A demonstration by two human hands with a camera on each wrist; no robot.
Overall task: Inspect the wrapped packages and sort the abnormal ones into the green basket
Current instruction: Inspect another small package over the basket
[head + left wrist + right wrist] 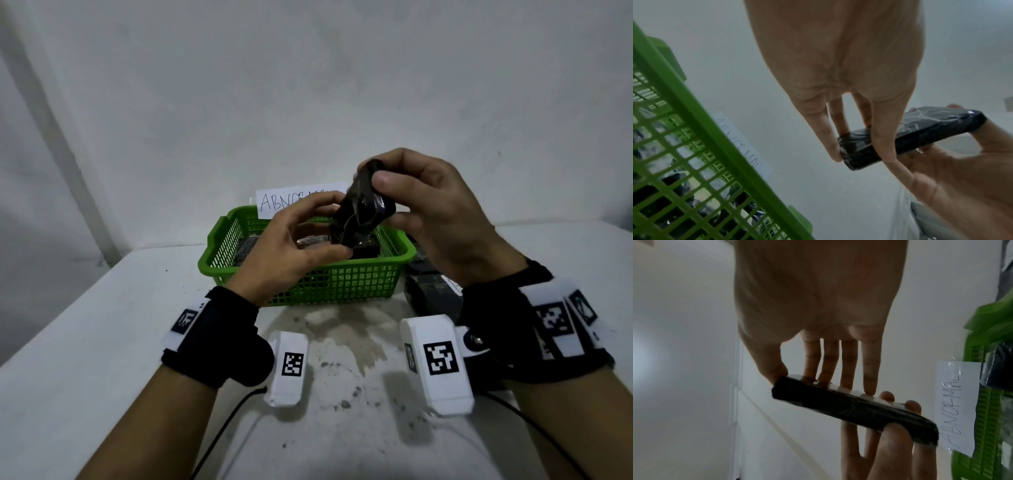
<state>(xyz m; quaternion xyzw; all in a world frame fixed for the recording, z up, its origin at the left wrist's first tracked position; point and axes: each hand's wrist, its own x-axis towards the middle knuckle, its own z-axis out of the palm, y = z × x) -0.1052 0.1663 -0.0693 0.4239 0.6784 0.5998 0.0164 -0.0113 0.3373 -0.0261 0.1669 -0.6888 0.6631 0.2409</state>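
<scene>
Both hands hold one black package (363, 212) wrapped in clear film, raised above the green basket (342, 284). My left hand (337, 226) pinches its lower end between thumb and fingers. My right hand (385, 200) grips its upper end, thumb in front. In the left wrist view the left hand (859, 151) pinches the near end of the package (920, 128), beside the basket (694, 129). In the right wrist view the right hand (822, 382) holds the package (849, 408) edge-on. The film looks wrinkled.
Several dark wrapped packages (246, 250) lie inside the basket. More dark packages (431, 291) sit on the white table (102, 342) to the basket's right. A paper label reading ABNORMAL (291, 202) hangs on the wall behind. Cables trail from both wrists.
</scene>
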